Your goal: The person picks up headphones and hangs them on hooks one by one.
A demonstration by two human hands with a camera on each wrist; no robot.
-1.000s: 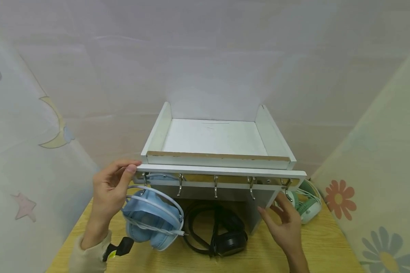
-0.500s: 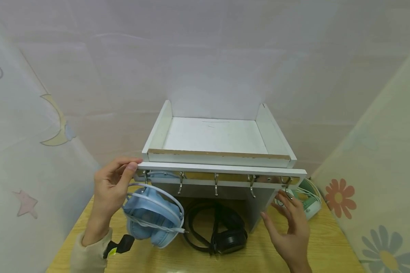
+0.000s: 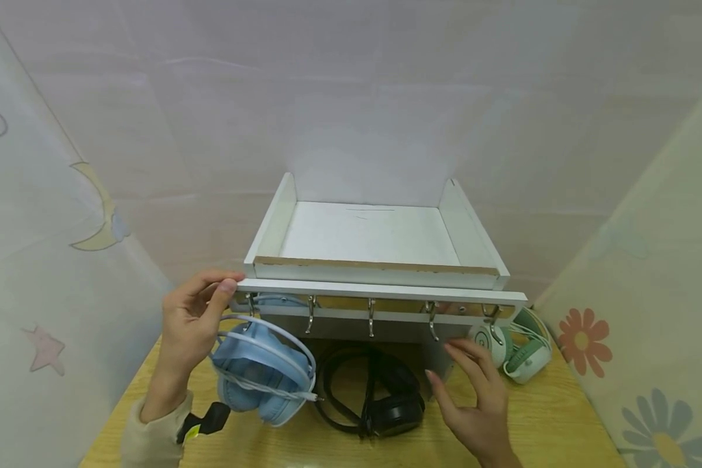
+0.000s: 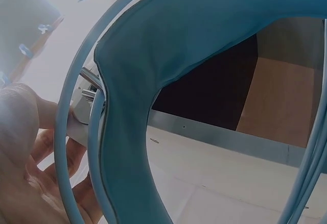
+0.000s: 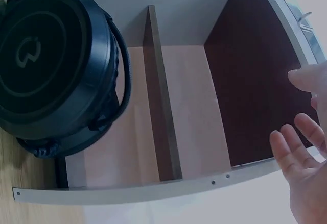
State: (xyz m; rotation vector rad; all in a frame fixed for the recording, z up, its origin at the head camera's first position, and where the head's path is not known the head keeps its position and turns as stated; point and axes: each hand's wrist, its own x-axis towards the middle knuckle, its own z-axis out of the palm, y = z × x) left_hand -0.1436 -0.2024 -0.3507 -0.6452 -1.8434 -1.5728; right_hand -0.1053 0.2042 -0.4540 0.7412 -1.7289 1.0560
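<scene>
A white hook rail [image 3: 380, 289] with several metal hooks runs across the front of a white wooden shelf [image 3: 368, 234]. My left hand [image 3: 190, 325] pinches the rail's left end between thumb and fingers. From the leftmost hook hang light-blue headphones [image 3: 260, 374], their white cable wound around them; in the left wrist view their blue headband [image 4: 133, 81] covers part of the hook. My right hand [image 3: 474, 403] is held in front of the shelf's right side panel, fingers spread and nothing in it. The right wrist view has this hand [image 5: 309, 157] at its right edge.
Black headphones [image 3: 394, 413] lie on the wooden table [image 3: 561, 416] under the rail. White-and-green headphones [image 3: 526, 357] lie to the right of the shelf. Printed cloth [image 3: 649, 279] walls off both sides and the back.
My right hand shifts a little right, away from the shelf's right side, then left to in front of the side panel, uncovering the white-and-green headphones. My left hand stays on the rail.
</scene>
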